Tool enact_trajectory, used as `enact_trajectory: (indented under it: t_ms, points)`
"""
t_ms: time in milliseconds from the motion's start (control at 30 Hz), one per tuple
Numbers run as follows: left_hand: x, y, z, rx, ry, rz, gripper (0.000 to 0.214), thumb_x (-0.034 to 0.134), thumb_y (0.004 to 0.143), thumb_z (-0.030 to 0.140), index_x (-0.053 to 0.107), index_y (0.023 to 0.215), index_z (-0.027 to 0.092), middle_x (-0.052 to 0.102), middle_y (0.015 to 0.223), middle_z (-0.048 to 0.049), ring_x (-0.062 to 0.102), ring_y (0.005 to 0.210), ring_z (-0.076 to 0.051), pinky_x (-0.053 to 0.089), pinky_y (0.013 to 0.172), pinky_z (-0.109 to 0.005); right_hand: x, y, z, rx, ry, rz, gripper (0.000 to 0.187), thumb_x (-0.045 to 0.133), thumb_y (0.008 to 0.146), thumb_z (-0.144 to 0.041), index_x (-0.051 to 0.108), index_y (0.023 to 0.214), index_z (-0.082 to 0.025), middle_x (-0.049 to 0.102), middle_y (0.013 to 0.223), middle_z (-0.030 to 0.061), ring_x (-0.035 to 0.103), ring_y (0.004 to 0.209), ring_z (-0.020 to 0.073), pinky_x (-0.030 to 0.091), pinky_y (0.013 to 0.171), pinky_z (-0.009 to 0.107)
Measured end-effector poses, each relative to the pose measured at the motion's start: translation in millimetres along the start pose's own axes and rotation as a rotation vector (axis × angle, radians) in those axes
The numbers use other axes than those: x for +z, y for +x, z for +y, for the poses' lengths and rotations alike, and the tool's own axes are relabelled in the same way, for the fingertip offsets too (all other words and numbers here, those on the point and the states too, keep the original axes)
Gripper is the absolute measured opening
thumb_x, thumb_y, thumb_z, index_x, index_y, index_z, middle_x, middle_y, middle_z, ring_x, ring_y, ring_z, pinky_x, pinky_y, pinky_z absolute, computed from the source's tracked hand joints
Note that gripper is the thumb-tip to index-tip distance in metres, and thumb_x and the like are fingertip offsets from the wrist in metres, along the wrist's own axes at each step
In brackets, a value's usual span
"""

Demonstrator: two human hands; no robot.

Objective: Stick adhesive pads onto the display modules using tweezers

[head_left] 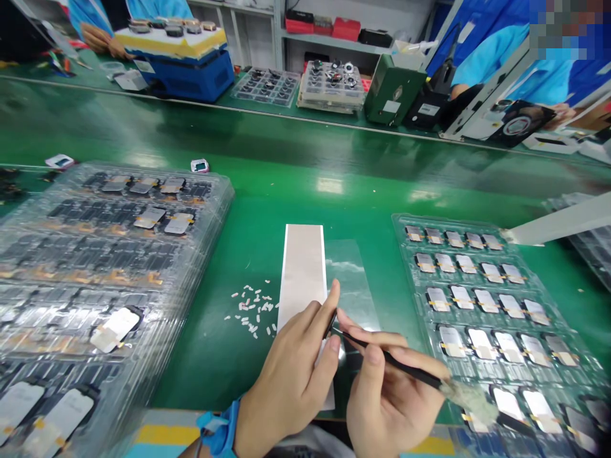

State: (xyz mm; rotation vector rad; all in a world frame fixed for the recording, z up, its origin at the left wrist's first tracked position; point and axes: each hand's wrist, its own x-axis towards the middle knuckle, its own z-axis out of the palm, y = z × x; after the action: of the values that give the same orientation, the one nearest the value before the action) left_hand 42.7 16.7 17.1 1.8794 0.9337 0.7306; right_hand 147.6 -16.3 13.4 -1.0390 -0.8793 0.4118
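Observation:
My right hand [396, 401] grips black tweezers [415, 372] like a pen; pale wrapping covers part of their rear end. Their tip meets a small dark part [329, 323] pinched in my left hand [296, 362], which wears a blue wristband. Fingers hide most of that part, so its kind is unclear. Under my left hand lies a pale beige strip with white edges [304, 267]. A clear plastic sheet [351, 273] rests beside it on the right. Several tiny pale pieces [251, 308] are scattered to the left of the strip.
Stacked clear trays [191, 280] of dark and silver-backed modules fill the left. Another clear tray [420, 324] holds silver-backed parts in rows on the right, below a white bar [563, 219]. Across the green bench stand a blue machine [191, 73] and a green box [394, 89]; other people sit there.

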Motion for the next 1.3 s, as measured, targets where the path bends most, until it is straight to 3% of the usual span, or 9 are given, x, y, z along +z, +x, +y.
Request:
enact_trajectory:
  t_ms: [300,633,833,1300]
  points:
    - [-0.1,1.0,-1.1,-0.006,0.029,-0.005,0.058,0.029,0.105,0.023,0.011,0.159,0.032,0.052,0.141,-0.0077,0.052,0.125,-0.022,0.044,0.105,-0.041,-0.9,-0.2,0.3,0.011,0.011,-0.011,0.024,0.049,0.095,-0.003,0.048,0.105,-0.025,0.071,0.09,0.0018,0.072,0.087,0.0168,0.066,0.077,0.038]
    - [1.7,2.1,-2.2,-0.017,0.036,-0.002,0.056,0.027,0.106,0.023,0.013,0.159,0.034,0.059,0.121,-0.0065,0.056,0.112,-0.022,0.048,0.097,-0.038,-1.2,-1.4,1.1,-0.008,-0.033,0.001,0.022,0.048,0.095,-0.005,0.047,0.104,-0.025,0.071,0.089,0.0019,0.073,0.085,0.0174,0.066,0.08,0.04]
    - [2.3,0.9,-3.5,-0.024,0.062,0.007,0.056,0.026,0.105,0.023,0.014,0.159,0.035,0.058,0.12,-0.0059,0.057,0.11,-0.023,0.047,0.095,-0.037,-2.5,2.3,2.7,-0.108,0.003,-0.052,0.026,0.052,0.091,0.002,0.047,0.105,-0.019,0.073,0.092,0.0034,0.074,0.087,0.0173,0.067,0.079,0.038]
    - [2.6,0.5,-4.4,-0.039,0.053,-0.001,0.058,0.028,0.104,0.022,0.013,0.159,0.035,0.058,0.115,-0.0064,0.056,0.104,-0.023,0.047,0.092,-0.039,-3.6,1.4,4.5,-0.092,0.022,-0.057,0.025,0.053,0.091,0.002,0.048,0.105,-0.019,0.072,0.093,0.0037,0.074,0.088,0.0172,0.066,0.079,0.037]
